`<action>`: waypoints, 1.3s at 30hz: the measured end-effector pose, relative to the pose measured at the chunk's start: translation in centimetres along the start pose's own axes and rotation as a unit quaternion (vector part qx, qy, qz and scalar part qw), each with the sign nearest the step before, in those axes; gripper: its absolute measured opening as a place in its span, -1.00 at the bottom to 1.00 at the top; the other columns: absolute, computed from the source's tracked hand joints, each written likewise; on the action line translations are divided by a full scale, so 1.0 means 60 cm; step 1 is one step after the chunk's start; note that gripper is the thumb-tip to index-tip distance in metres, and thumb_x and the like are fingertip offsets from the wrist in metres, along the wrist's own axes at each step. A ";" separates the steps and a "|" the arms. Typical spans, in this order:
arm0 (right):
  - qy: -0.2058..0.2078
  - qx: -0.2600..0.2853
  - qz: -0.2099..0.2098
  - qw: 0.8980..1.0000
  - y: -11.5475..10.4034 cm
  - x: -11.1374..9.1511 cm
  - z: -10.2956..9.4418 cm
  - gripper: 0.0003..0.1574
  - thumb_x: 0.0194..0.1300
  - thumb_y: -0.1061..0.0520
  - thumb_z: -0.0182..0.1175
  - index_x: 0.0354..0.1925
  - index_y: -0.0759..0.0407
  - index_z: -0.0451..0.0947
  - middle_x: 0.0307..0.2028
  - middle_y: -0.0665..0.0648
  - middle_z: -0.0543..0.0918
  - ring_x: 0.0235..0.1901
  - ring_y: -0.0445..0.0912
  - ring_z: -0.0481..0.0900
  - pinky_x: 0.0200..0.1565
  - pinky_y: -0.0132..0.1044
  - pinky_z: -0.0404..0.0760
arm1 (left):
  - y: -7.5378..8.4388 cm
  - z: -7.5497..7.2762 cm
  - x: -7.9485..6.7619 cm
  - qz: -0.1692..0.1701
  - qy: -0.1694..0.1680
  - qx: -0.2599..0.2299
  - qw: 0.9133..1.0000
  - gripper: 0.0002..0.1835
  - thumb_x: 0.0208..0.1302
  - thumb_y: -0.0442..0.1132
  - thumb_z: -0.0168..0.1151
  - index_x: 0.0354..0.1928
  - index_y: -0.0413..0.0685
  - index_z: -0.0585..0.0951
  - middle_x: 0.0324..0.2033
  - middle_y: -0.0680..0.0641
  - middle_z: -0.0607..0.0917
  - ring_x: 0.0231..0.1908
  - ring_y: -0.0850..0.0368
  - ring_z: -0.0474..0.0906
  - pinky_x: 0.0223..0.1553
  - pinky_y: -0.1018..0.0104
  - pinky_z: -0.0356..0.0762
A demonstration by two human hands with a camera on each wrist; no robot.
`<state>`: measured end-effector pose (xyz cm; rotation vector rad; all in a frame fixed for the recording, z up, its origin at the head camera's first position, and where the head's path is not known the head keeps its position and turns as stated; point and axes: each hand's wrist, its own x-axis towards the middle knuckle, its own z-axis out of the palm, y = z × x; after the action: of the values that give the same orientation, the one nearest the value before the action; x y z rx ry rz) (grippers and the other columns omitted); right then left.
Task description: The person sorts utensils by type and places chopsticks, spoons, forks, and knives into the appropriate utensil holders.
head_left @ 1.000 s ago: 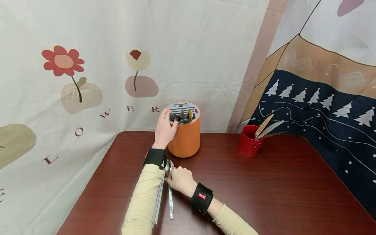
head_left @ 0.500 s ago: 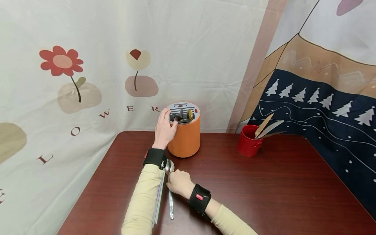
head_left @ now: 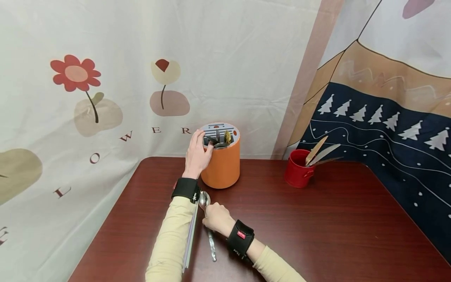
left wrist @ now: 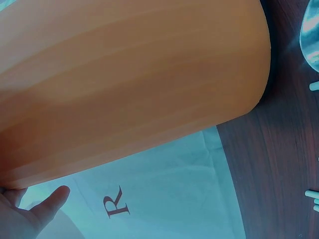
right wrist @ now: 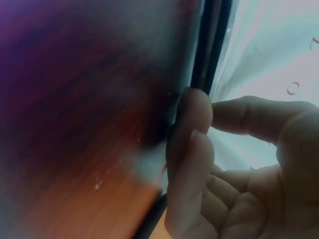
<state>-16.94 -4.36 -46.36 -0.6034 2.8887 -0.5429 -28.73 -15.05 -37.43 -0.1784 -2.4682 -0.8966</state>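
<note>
My left hand (head_left: 198, 154) grips the rim of an orange cylindrical cutlery holder (head_left: 222, 168), thumb by its front slots and fingers on the left edge. In the left wrist view the holder's smooth wall (left wrist: 149, 74) fills much of the frame, with fingers (left wrist: 52, 201) at its side. Dark-handled cutlery (head_left: 220, 145), a fork (head_left: 217, 136) and a gold spoon (head_left: 228, 137) stand in its top. My right hand (head_left: 219, 218) pinches a silver spoon (head_left: 204, 199) mid-handle, bowl toward the holder and handle end toward me. In the right wrist view thumb and fingertips meet; the spoon is blurred there.
Long thin pale sticks (head_left: 190, 239) lie beside my left forearm, partly hidden by the sleeve. A red bucket (head_left: 297, 172) with several flat utensils (head_left: 322, 156) leaning out stands at the back right of the brown table (head_left: 334, 227). Printed cloth hangs behind.
My right hand has turned the silver spoon slightly, so its handle end has swung to the right. My left hand stays on the cutlery holder.
</note>
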 end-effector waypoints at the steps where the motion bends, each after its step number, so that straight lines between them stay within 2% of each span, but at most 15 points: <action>1: -0.004 0.012 0.002 1.000 0.002 -0.001 -0.001 -0.61 0.02 0.11 0.23 -0.85 0.01 0.40 -0.83 -0.02 0.48 -0.77 -0.15 0.46 -0.68 -0.33 0.38 | 0.000 0.000 0.000 0.000 0.000 0.000 1.000 -0.45 0.41 -0.05 -0.08 0.36 -0.14 0.29 0.40 -0.10 0.23 0.44 0.01 0.10 0.27 -0.02 0.34; 5: -0.009 0.042 0.006 0.999 0.009 -0.003 -0.005 -0.58 0.03 0.13 0.23 -0.87 0.00 0.39 -0.94 -0.10 0.36 -0.89 -0.24 0.37 -0.69 -0.40 0.36 | -0.001 0.000 0.000 0.002 0.002 0.001 1.000 -0.45 0.41 -0.05 -0.09 0.36 -0.14 0.29 0.41 -0.11 0.23 0.44 0.01 0.11 0.26 -0.03 0.35; 9: -0.011 0.064 0.013 0.998 0.015 -0.005 -0.007 -0.58 0.03 0.15 0.21 -0.87 0.00 0.39 -0.96 -0.10 0.36 -0.93 -0.28 0.36 -0.71 -0.40 0.37 | 0.000 0.001 0.000 0.002 0.003 -0.001 1.000 -0.45 0.40 -0.07 -0.08 0.36 -0.14 0.29 0.40 -0.11 0.23 0.44 0.00 0.11 0.25 -0.04 0.36; 13: -0.016 0.087 0.026 0.996 0.022 -0.008 -0.009 -0.58 0.05 0.15 0.21 -0.86 0.00 0.39 -0.93 -0.09 0.39 -0.93 -0.28 0.39 -0.69 -0.39 0.39 | 0.001 0.002 0.000 0.002 0.003 -0.001 1.000 -0.45 0.40 -0.07 -0.08 0.36 -0.14 0.30 0.40 -0.11 0.23 0.43 0.00 0.12 0.26 -0.03 0.35; 20: -0.019 0.094 0.031 0.995 0.034 -0.012 -0.013 -0.59 0.05 0.14 0.20 -0.86 0.00 0.40 -0.90 -0.08 0.43 -0.89 -0.26 0.45 -0.63 -0.41 0.43 | 0.001 0.002 0.001 0.003 0.004 -0.001 1.000 -0.45 0.39 -0.07 -0.07 0.35 -0.14 0.30 0.40 -0.11 0.24 0.43 0.00 0.13 0.26 -0.03 0.34; 26: -0.012 0.103 0.028 0.994 0.038 -0.015 -0.026 -0.55 0.07 0.14 0.17 -0.87 -0.03 0.37 -0.92 -0.08 0.42 -0.85 -0.20 0.52 -0.62 -0.39 0.42 | 0.000 0.003 0.002 0.006 0.009 0.000 1.000 -0.45 0.39 -0.07 -0.07 0.35 -0.15 0.31 0.40 -0.11 0.25 0.43 0.00 0.13 0.25 -0.04 0.35; 33: -0.003 0.114 0.014 0.993 0.043 -0.017 -0.044 -0.61 0.07 0.14 0.16 -0.84 0.02 0.44 -0.92 -0.07 0.44 -0.84 -0.20 0.53 -0.66 -0.38 0.42 | 0.001 0.002 0.001 0.004 0.007 -0.003 1.000 -0.45 0.39 -0.08 -0.07 0.35 -0.15 0.31 0.40 -0.12 0.24 0.43 -0.01 0.13 0.25 -0.04 0.35; 39: 0.002 0.121 0.022 0.992 0.046 -0.018 -0.060 -0.57 0.08 0.12 0.15 -0.87 0.04 0.42 -0.92 -0.06 0.45 -0.81 -0.17 0.55 -0.69 -0.35 0.37 | -0.001 0.002 0.001 0.004 0.005 -0.004 1.000 -0.45 0.40 -0.07 -0.08 0.35 -0.16 0.30 0.40 -0.12 0.24 0.43 -0.01 0.12 0.26 -0.04 0.35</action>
<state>-17.70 -0.41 -43.97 -0.5004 2.7715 -0.8713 -28.86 -14.99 -37.51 -0.1849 -2.4533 -0.9022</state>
